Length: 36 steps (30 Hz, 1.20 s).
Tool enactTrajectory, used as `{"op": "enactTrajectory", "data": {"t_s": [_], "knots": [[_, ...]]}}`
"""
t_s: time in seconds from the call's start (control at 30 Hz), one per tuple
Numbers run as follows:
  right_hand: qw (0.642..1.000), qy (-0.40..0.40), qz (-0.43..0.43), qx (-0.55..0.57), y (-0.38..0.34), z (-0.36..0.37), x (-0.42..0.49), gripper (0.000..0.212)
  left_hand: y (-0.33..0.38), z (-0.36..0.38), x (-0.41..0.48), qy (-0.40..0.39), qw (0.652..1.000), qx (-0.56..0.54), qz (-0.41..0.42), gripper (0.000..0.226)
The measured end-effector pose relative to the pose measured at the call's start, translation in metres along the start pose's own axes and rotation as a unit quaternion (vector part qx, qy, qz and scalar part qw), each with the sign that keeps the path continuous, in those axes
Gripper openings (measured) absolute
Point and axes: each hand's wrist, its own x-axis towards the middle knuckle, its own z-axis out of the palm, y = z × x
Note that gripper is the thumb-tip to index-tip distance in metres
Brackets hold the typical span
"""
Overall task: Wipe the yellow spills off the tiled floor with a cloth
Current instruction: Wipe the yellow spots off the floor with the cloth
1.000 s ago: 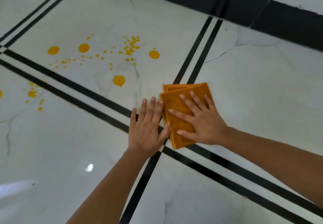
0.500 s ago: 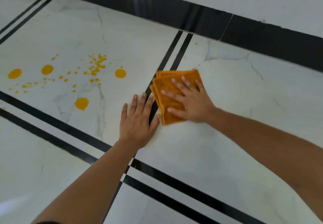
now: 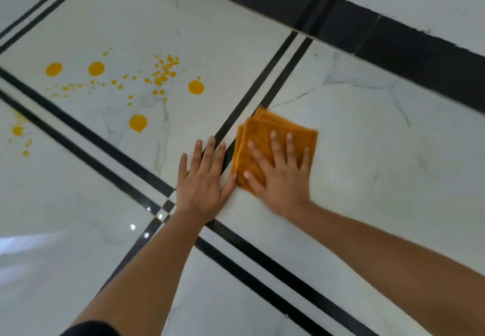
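Right hand (image 3: 280, 175) is pressing the cloth (image 3: 265, 136) flat, fingers spread, for wiping; left hand (image 3: 203, 178) is bracing flat on the floor (image 3: 367, 165), spills (image 3: 162, 73) untouched.

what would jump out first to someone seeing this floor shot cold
The yellow spills scattered across the white tiled floor at upper left stand out first. Next comes the folded orange cloth at centre, pressed flat under the right hand, with the left hand flat just beside it.
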Motion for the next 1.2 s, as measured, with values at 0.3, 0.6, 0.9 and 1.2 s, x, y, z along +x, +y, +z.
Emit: {"op": "enactTrajectory", "data": {"t_s": [0.3,0.6,0.9,1.2], "knots": [[0.996,-0.048,-0.075,-0.005,-0.074,0.009,-0.016,0.061,-0.048,0.015,-0.14,-0.004,0.97,-0.045,-0.24,0.071],[0.965,-0.074,-0.249,-0.024,-0.161,0.023,-0.059,0.061,-0.082,0.041,-0.238,0.029,0.917,-0.093,-0.387,0.071],[0.916,-0.148,-0.37,-0.043,-0.272,0.038,-0.077,0.061,-0.135,0.048,-0.307,0.062,0.87,-0.105,-0.478,0.072],[0.887,-0.135,-0.438,-0.063,-0.357,0.056,-0.082,0.06,-0.197,0.059,-0.348,0.078,0.848,-0.13,-0.507,0.074]]}}
